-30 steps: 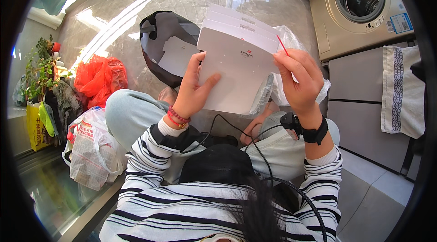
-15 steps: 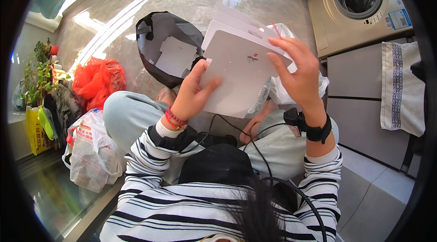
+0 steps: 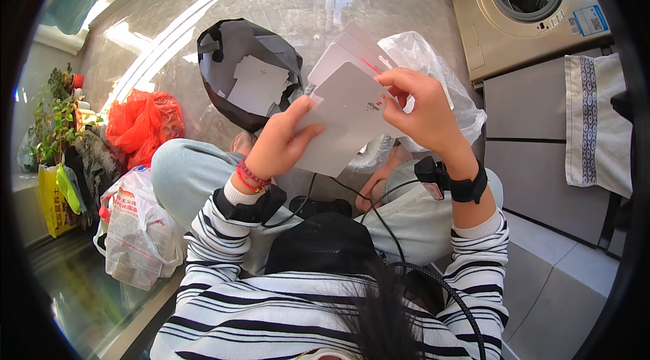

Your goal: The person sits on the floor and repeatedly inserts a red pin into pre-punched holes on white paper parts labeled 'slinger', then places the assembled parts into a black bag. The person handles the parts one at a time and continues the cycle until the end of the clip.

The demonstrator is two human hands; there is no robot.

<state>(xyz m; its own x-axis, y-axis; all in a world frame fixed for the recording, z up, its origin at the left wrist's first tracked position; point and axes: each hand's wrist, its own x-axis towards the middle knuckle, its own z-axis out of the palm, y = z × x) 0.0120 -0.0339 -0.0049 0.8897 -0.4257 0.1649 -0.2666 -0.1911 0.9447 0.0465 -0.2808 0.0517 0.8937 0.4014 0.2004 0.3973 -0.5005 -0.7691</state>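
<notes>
Both hands hold a fanned stack of white cards [image 3: 352, 116] over the lap — left hand [image 3: 277, 140] closed on its lower edge, right hand [image 3: 420, 109] pinching the top. The loose fan could slip and scatter toward the grey bag [image 3: 247, 72] at ten o'clock — more white sheets lie inside. Orange bag [image 3: 142, 123] at nine.

both forearms rise from the lower edge in striped sleeves; the left hand [image 3: 279, 142] is half curled, the right hand [image 3: 418, 111] pinched shut, wrists banded.
</notes>
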